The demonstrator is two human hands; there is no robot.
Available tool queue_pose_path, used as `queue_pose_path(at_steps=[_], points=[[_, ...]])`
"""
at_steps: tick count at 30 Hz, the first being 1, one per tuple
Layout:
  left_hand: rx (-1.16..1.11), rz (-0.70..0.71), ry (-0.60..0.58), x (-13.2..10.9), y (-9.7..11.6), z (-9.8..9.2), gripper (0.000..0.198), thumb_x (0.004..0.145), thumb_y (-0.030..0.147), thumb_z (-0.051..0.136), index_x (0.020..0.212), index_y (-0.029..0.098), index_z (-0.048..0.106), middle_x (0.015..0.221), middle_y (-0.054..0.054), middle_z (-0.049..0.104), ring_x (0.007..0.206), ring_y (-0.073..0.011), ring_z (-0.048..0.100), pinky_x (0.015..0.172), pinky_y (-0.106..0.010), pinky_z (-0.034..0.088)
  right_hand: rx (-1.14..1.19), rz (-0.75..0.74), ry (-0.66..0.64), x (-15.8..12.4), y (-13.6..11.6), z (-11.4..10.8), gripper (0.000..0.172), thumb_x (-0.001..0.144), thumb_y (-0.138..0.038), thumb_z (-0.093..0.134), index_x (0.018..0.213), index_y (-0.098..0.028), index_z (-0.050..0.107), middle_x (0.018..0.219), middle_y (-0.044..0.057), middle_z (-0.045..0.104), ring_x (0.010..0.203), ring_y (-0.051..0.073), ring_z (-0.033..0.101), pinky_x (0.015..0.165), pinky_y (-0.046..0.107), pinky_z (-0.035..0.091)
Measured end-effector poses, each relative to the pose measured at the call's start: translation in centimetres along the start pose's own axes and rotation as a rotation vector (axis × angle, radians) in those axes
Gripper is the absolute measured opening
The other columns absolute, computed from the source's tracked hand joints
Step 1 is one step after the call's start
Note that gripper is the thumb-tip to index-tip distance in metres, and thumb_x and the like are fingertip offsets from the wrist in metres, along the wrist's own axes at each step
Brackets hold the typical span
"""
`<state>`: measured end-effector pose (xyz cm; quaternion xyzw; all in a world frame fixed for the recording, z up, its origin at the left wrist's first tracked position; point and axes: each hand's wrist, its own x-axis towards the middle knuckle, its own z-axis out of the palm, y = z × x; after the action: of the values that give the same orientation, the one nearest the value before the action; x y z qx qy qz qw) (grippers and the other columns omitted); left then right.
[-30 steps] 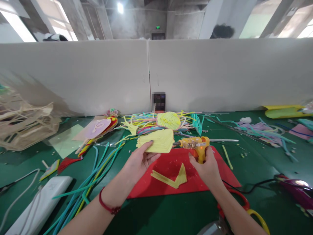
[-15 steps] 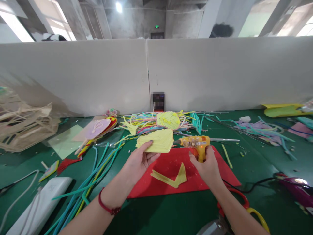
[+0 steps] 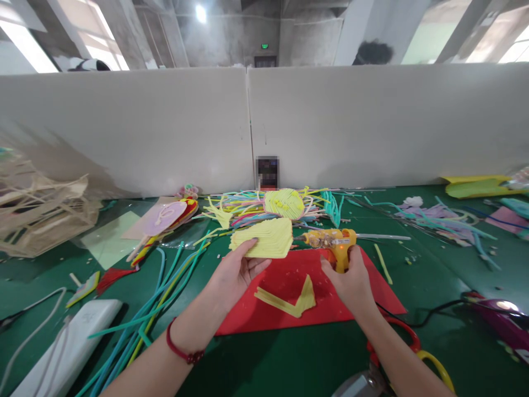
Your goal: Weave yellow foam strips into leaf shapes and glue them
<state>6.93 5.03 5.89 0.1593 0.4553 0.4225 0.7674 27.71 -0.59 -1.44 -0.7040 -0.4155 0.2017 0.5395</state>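
Note:
Pinched between thumb and fingers of my left hand [image 3: 242, 270] is a pale yellow ridged panel [image 3: 264, 238], tilted up above the table. My right hand [image 3: 351, 278] grips a yellow glue gun [image 3: 336, 242] by its handle, with a small orange light showing on its body. The nozzle points left, right beside the panel's right edge; whether it touches cannot be made out. A clear glue stick [image 3: 384, 237] sticks out of the gun's back. Beneath both hands, a red sheet [image 3: 343, 300] carries a V-shaped yellow ridged strip [image 3: 285, 303].
Behind the hands lies a pile of coloured fuzzy sticks [image 3: 243, 207] with a round yellow piece [image 3: 285, 203] on top. Scissors [image 3: 372, 375] lie under my right forearm. A white power strip [image 3: 70, 347] and loose stems [image 3: 157, 298] are at left, a purple tool [image 3: 496, 322] at right.
The glue gun has shifted very slightly, and its glue stick reaches a little farther to the right. My left hand and the yellow panel look nearly unmoved.

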Motion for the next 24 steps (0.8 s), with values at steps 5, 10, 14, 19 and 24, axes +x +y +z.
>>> queue_pose_path(at_steps=[5,10,14,19,24], points=[[-0.007,0.006,0.012,-0.07,0.01,-0.04,0.015,0.089,0.007,0.051,0.100,0.007,0.060,0.071,-0.008,0.072,0.048,-0.0124,0.066,0.050,-0.018,0.057,0.023,-0.004,-0.012,-0.01,-0.03,-0.01,0.041,0.062,-0.042,0.066,0.090,-0.022,0.043,0.075,-0.001,0.057,0.059,0.015,0.055,0.055,0.028,0.048],[-0.008,-0.006,0.002,-0.06,0.01,0.01,0.016,0.089,0.008,0.051,0.102,0.008,0.061,0.075,-0.008,0.072,0.051,-0.0128,0.067,0.053,-0.019,0.058,0.041,-0.012,-0.023,-0.04,0.11,0.06,0.042,0.061,-0.041,0.067,0.090,-0.022,0.044,0.076,0.000,0.059,0.063,0.016,0.057,0.057,0.029,0.049],[-0.008,-0.012,0.007,-0.02,0.02,0.07,0.016,0.089,0.008,0.050,0.102,0.008,0.060,0.075,-0.008,0.072,0.050,-0.0125,0.067,0.052,-0.019,0.057,0.047,-0.030,-0.024,-0.06,0.21,0.08,0.041,0.063,-0.040,0.068,0.090,-0.022,0.044,0.077,0.000,0.059,0.064,0.017,0.058,0.057,0.029,0.050],[-0.005,-0.005,0.003,0.00,0.02,0.08,0.015,0.089,0.007,0.050,0.099,0.007,0.061,0.075,-0.008,0.072,0.054,-0.0136,0.068,0.053,-0.019,0.058,0.060,-0.052,-0.030,-0.14,0.16,0.08,0.040,0.063,-0.039,0.067,0.091,-0.022,0.044,0.076,0.000,0.059,0.064,0.017,0.058,0.057,0.030,0.049],[-0.002,-0.001,0.008,-0.05,0.00,0.06,0.013,0.089,0.007,0.050,0.094,0.008,0.062,0.070,-0.007,0.071,0.051,-0.0129,0.066,0.050,-0.018,0.057,0.052,-0.026,-0.011,-0.01,0.24,0.09,0.039,0.062,-0.039,0.067,0.089,-0.023,0.043,0.075,-0.001,0.058,0.063,0.017,0.057,0.056,0.029,0.049]])
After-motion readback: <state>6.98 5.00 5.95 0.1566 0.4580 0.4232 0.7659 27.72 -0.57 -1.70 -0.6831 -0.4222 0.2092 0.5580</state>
